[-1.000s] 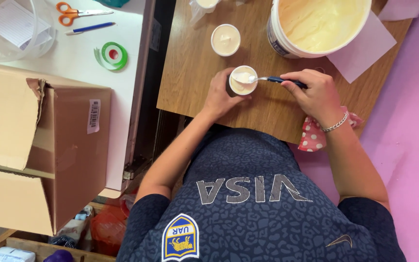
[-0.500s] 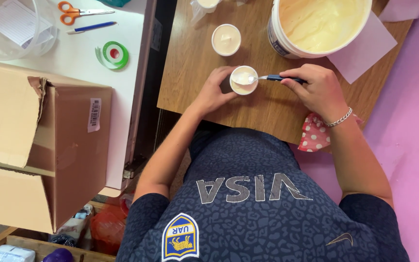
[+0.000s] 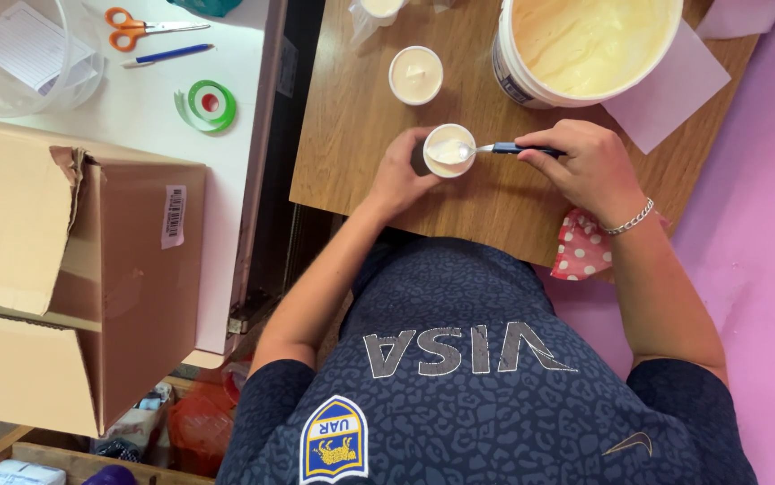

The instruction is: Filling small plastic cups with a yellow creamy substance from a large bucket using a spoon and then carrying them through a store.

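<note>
Our left hand point(image 3: 403, 176) wraps the small white cup point(image 3: 449, 150) on the wooden table point(image 3: 361, 117); our right hand point(image 3: 590, 166) pinches a blue-handled spoon point(image 3: 495, 149), its bowl in the cup, seemingly carrying cream; the big cream tub point(image 3: 585, 45) stands near behind.

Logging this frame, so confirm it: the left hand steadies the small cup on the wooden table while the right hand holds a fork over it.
Wrong in one respect: the right hand holds a blue-handled spoon, not a fork, as the head view shows. The rest stands: the left hand steadies the small cup on the wooden table.
</note>
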